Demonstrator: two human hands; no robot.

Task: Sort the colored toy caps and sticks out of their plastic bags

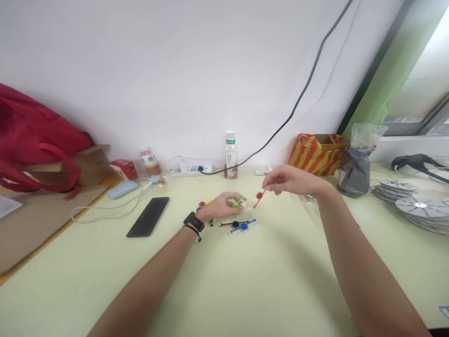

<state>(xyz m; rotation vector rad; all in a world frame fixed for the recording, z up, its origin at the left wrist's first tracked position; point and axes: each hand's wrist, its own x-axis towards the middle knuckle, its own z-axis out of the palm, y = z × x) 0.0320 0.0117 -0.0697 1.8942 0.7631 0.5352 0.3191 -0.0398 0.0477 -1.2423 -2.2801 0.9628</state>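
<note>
Raised over the table, my right hand (286, 179) pinches one end of a red arrow-shaped spinner (259, 195) with a round middle. The red piece hangs at a slant. Lower and to its left, my left hand (222, 206) curls its thumb and fingers around a green arrow spinner (235, 205). A white piece (247, 206) shows at those fingertips; whether it is held too I cannot tell. In front of the left hand lie a black arrow spinner (235, 224) and a blue arrow spinner (244, 227). More coloured pieces (202, 204) are partly hidden behind the left wrist.
A black phone (147, 217) lies to the left, near a white cable and a power strip (194, 166). Bottles (230, 157) stand by the wall. On the right are a striped bag (315, 154), a grey bag (355, 172) and stacked discs (423, 210).
</note>
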